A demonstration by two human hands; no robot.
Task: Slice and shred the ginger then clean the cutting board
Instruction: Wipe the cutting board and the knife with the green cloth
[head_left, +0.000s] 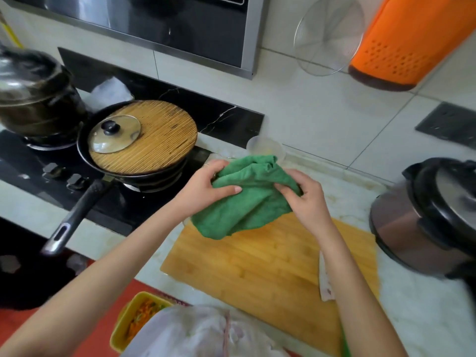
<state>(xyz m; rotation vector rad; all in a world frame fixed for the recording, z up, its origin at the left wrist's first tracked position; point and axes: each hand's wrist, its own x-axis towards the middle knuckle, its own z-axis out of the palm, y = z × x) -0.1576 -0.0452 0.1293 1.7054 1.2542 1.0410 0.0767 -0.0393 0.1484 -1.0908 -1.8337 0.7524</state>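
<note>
On my feed both hands meet on a green cloth (pixel 247 202), bunched up between them. My left hand (pixel 206 186) grips its left side: the thumb lies flat across the front and the fingers curl round behind. My right hand (pixel 306 199) pinches a fold on the right side, fingertips tucked into the fabric and thumb closing against them. The cloth hangs down from the grip in loose folds.

Directly beneath the grip lies the board (pixel 270 266), a bamboo one, flat on the pale counter and running from under the cloth back toward me. The cloth's lower edge hangs over the board's far left corner; I cannot tell whether it touches the wood. Under my right forearm, on the board, lies a pale flat thing (pixel 325 279), possibly a blade, but it is too blurred to say.

Just beyond the grip stands a clear cup (pixel 266 148) against the wall. Left of the grip a black pan (pixel 85 153) sits on the stove, covered by a round bamboo mat (pixel 159 140) with a glass lid (pixel 114 134) lying on top; further left is a steel pot (pixel 33 99). Right of the grip, well apart, stands a cooker (pixel 425 215). Nearer me than the grip, by my left forearm, a yellow tub (pixel 128 323) holds orange shreds, with a thin plastic bag (pixel 201 331) just beside it.
</note>
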